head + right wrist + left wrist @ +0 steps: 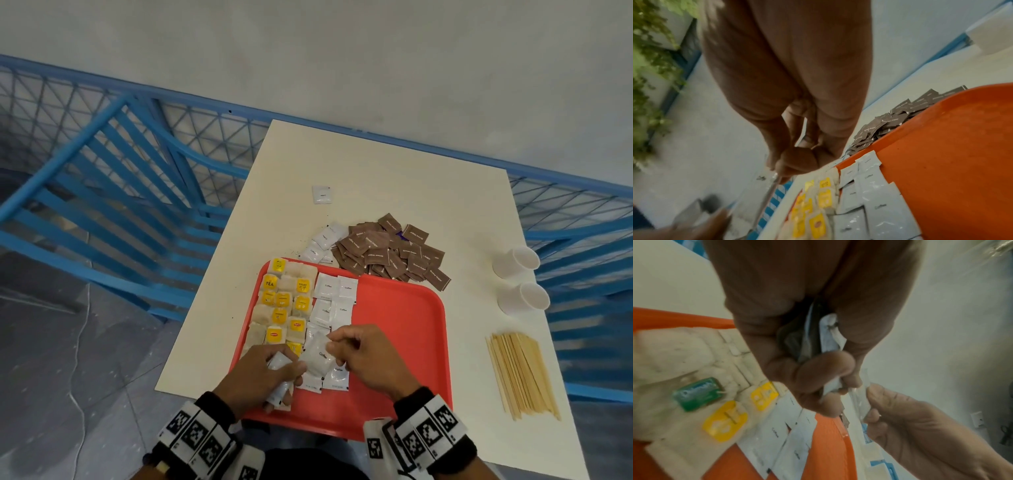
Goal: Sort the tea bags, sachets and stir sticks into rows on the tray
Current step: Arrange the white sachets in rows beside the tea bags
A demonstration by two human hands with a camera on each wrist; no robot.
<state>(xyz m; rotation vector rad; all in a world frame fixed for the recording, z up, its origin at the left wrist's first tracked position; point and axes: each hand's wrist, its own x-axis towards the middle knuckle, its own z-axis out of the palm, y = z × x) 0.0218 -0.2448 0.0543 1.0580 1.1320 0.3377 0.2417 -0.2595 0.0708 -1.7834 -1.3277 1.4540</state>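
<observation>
On the red tray [404,329], tea bags [282,301] with yellow tags fill the left columns and white coffee sachets [334,296] lie in rows beside them. Over the tray's near left part, my left hand [263,373] grips a small bunch of white sachets [279,371]. My right hand [363,356] pinches one white coffee sachet [320,354] by its edge, close beside the left hand. In the left wrist view the left hand [818,369] clamps the bunch [828,337] and the right hand [890,410] holds the single sachet [859,395].
A pile of brown sugar sachets [390,251] and a few white sachets [323,241] lie on the table behind the tray. One white sachet [321,194] lies alone further back. Two paper cups [517,279] and a bundle of wooden stir sticks [520,373] sit at the right.
</observation>
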